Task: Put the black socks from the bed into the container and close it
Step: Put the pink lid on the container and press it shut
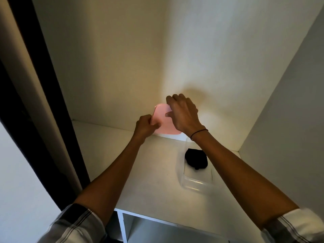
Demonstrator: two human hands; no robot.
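Observation:
A pink lid (162, 122) leans upright against the back wall of a white wardrobe shelf. My left hand (146, 128) grips its lower left edge. My right hand (184, 114) holds its upper right edge, fingers curled over the top. To the right and nearer to me stands a clear plastic container (197, 182), uncovered, under my right forearm. A bundle of black socks (196, 159) lies inside it at the far end.
The white shelf (140, 172) is boxed in by a back wall and side walls. Below its front edge is a lower white compartment (149, 227). A dark door edge (52, 95) runs down the left side.

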